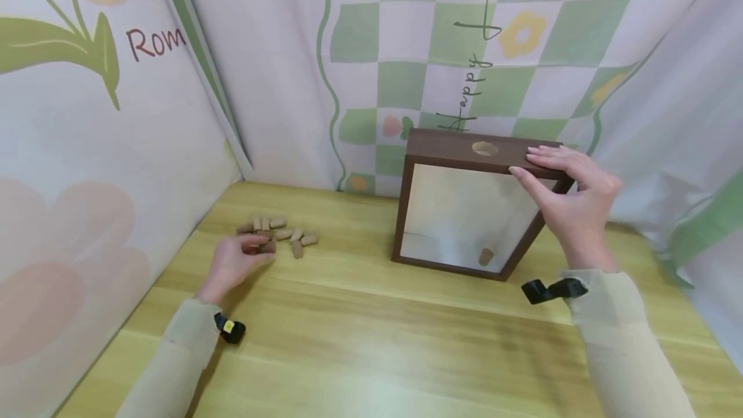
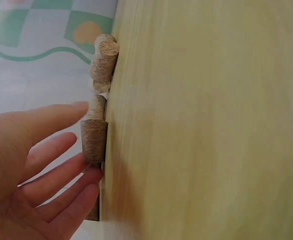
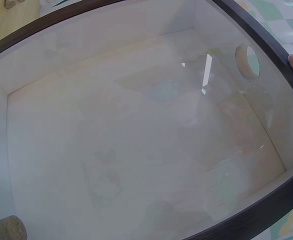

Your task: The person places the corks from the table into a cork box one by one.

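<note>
the left hand (image 1: 235, 262), thumb and fingers apart around a dark cork (image 2: 94, 140), could scatter the corks (image 1: 297, 249) by nudging them. the right hand (image 1: 580, 202) clamps the box (image 1: 402, 211) at its top corner; uneven pressure might tip it. one box stands on the counter (image 1: 348, 340), one cork inside (image 1: 485, 257), one hole (image 1: 484, 148) on top; roughly ten corks lie left, some hidden.

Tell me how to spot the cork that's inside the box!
On the wooden table, find the upright brown box. Look through its clear front, near the bottom right, for one cork. It sits alone; the other corks lie bunched outside, left of the box.
</note>
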`<state>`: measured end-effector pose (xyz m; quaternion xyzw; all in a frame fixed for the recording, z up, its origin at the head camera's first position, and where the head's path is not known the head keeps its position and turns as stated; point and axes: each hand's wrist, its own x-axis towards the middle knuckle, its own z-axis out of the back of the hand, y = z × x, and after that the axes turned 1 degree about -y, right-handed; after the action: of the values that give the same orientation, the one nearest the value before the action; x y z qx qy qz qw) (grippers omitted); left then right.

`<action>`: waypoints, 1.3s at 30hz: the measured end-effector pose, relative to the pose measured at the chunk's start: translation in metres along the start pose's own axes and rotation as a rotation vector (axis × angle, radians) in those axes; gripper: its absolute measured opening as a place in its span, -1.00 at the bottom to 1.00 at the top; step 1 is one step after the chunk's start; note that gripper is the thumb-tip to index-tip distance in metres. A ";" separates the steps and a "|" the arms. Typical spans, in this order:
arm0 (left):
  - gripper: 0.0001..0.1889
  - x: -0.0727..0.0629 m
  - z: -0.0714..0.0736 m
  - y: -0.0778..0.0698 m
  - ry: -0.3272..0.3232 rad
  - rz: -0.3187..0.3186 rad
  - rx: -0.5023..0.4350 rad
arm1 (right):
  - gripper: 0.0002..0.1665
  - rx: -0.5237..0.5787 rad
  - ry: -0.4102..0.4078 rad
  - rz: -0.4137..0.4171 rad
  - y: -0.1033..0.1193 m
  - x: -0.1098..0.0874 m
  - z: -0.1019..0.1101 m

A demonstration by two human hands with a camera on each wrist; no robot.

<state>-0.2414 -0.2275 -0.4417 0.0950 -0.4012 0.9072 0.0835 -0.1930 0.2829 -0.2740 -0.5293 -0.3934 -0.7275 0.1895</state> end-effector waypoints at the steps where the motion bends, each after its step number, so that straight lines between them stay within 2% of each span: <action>1: -0.60 0.001 -0.001 0.001 0.003 -0.007 -0.003 | -0.70 0.001 0.000 -0.002 0.000 0.000 0.000; 8: -0.68 0.004 -0.003 0.004 -0.008 -0.036 0.017 | -0.69 -0.009 0.009 -0.003 0.001 -0.002 0.002; 13: -0.67 0.007 -0.002 0.004 0.034 0.041 0.016 | -0.69 -0.013 0.000 0.000 0.000 -0.002 0.001; 18: -0.70 0.010 -0.002 0.003 0.045 0.079 0.050 | -0.69 -0.020 0.007 -0.002 -0.003 -0.003 0.002; 27: -0.79 0.014 -0.002 0.000 0.007 0.080 0.089 | -0.70 0.000 -0.004 -0.006 -0.001 -0.002 0.001; 39: -0.76 0.011 -0.002 -0.002 0.030 0.104 0.087 | -0.71 0.000 0.000 -0.001 0.000 -0.002 0.001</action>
<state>-0.2513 -0.2234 -0.4390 0.0639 -0.3643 0.9283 0.0378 -0.1914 0.2837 -0.2751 -0.5291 -0.3937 -0.7275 0.1891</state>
